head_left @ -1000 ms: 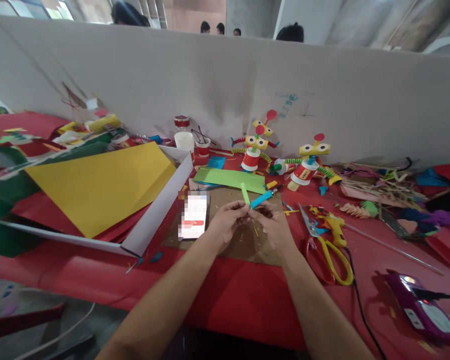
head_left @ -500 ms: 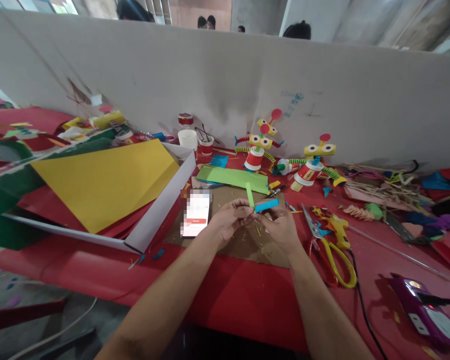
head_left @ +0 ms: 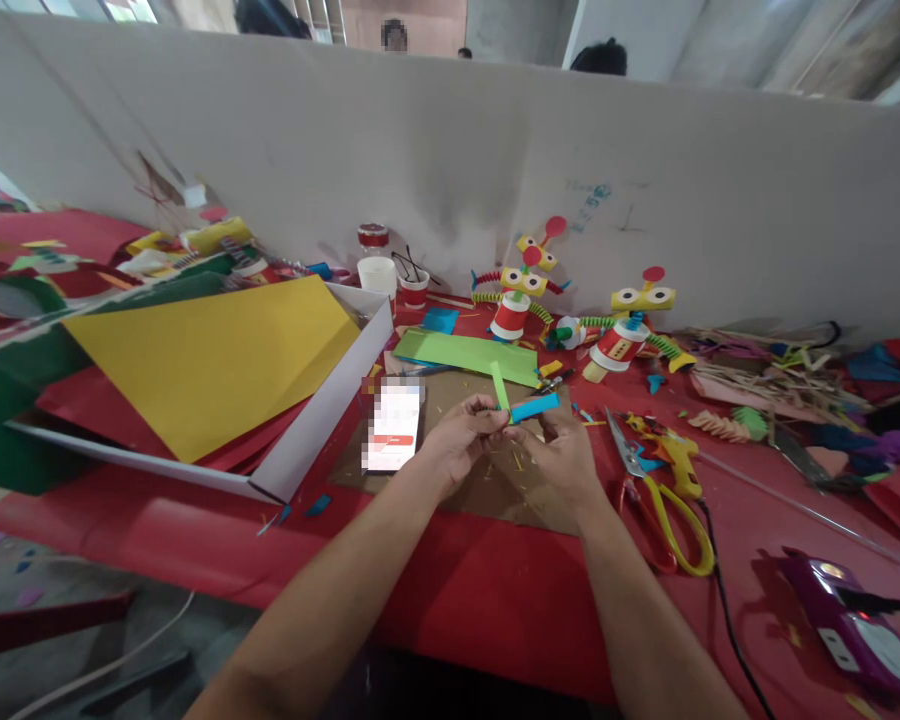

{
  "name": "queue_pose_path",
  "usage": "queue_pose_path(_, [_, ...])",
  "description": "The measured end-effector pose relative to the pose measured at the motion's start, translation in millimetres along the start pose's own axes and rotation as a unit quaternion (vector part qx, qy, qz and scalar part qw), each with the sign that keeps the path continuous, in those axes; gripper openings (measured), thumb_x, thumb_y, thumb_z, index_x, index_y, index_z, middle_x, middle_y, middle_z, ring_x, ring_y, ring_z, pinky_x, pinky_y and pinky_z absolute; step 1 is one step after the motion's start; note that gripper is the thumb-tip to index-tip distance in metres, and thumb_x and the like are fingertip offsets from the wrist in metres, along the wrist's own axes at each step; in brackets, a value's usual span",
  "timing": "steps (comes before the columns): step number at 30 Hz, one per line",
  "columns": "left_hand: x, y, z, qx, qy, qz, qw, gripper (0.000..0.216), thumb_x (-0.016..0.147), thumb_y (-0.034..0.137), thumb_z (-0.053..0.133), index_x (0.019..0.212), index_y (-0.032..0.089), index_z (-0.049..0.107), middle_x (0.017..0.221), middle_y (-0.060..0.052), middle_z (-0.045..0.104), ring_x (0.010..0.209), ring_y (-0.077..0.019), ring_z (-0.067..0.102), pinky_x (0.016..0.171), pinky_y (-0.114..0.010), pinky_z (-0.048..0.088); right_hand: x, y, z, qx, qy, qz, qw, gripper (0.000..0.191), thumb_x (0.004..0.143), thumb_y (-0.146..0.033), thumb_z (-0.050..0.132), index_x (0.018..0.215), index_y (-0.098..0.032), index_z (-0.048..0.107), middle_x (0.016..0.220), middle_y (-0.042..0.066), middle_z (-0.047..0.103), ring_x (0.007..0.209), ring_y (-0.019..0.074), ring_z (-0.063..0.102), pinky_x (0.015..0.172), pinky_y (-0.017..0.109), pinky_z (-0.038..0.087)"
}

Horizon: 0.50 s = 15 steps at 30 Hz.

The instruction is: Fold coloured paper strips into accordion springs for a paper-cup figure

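1. Paper (head_left: 217, 360), a yellow sheet, rests in the white box (head_left: 300, 420) at the left.
2. We see a phone (head_left: 396, 430) on the left part of the brown board (head_left: 487, 492); a careless leftward swing of the forearm could knock it.
3. The left hand (head_left: 457, 440) has its thumb and fingertips pinched on the near end of the green strip (head_left: 499, 385). Should that pinch loosen, we think the pieces could slip out of line.
4. Between the fingertips, above the board, the green strip meets the blue strip (head_left: 536, 408) at an angle. We see the green one narrow and pointing far, the blue one wider, evenly coloured and pointing right; whether they are stuck, we cannot tell.
5. The right hand (head_left: 564, 455) is closed on the blue strip; pressing too hard could crease it, since it looks papery.
6. At the right, we judge that a sweeping forearm could catch the scissors (head_left: 628, 458) or the yellow glue gun (head_left: 679, 465).
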State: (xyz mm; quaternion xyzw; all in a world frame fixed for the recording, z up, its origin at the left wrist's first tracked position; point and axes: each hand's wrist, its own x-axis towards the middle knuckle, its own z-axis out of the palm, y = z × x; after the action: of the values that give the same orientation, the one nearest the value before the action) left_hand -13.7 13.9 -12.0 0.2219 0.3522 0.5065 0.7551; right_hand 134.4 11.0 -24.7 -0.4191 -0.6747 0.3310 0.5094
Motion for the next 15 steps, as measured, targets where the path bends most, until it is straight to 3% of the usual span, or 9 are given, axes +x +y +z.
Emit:
queue_pose_path(8, [-0.9,-1.9,0.1,-0.019,-0.037,-0.017,0.999,0.022,0.061,0.007,0.072,0.075,0.013,0.057,0.063,0.0,0.059,0.055,-0.0074,0.057,0.054,-0.017,0.046,-0.6,-2.1,2.1,0.019,0.035,-0.004,0.999,0.006,0.073,-0.025,0.067,0.079,-0.025,0.067,0.085,0.001,0.066,0.083,0.0202,0.058,0.08,0.034,0.042])
queue_pose_path(15, [0.3,-5.1,2.1,-0.038,-0.009,-0.012,0.999,0.019,0.062,0.007,0.073,0.071,0.013,0.057,0.061,0.001,0.057,0.053,-0.006,0.055,0.053,-0.016,0.045,-0.4,-1.9,3.7,0.019,0.022,-0.002,1.0,0.008,0.074,-0.024,0.066,0.082,-0.026,0.066,0.086,0.002,0.064,0.084,0.02,0.057,0.08,0.034,0.042])
